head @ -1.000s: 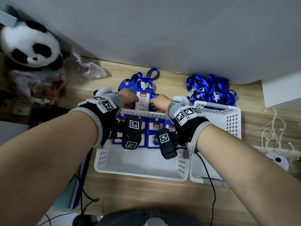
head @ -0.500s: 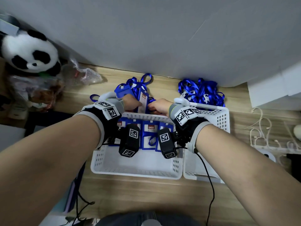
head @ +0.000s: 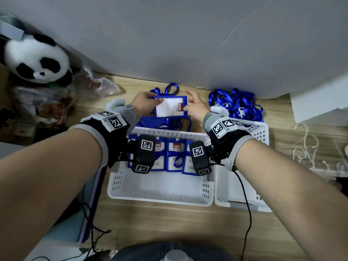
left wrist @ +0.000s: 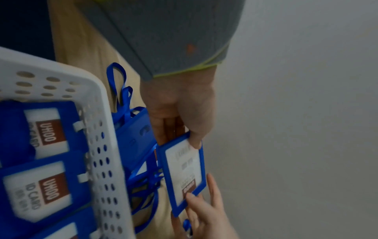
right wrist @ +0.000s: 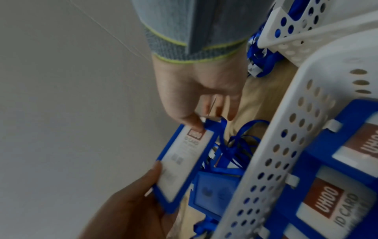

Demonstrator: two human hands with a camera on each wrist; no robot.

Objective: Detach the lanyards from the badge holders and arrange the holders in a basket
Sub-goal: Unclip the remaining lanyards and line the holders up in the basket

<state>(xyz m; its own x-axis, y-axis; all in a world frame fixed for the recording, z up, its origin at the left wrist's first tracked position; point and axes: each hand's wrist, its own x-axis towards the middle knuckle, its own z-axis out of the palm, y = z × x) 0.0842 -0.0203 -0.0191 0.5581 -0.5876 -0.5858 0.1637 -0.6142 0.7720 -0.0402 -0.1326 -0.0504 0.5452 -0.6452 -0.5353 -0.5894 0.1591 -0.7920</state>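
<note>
Badge holder (head: pixel 170 107) held level above the desk, just behind the white basket (head: pixel 162 193) — left hand (head: pixel 145 102) pinches its plain end, right hand (head: pixel 194 108) pinches the logo end, spare fingers spread. Its lanyard (head: pixel 180 123) trails below. More holders (head: pixel 176 155) lie in the basket.

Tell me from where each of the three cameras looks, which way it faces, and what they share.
Head: worn high, facing down at the white basket; both forearms and hands show.
Left wrist: along the left hand, whose thumb and fingers pinch the badge holder.
Right wrist: along the right hand, whose thumb presses the holder's top end; the left hand enters from below.
Shared: all three show that holder held between both hands beyond the basket.
</note>
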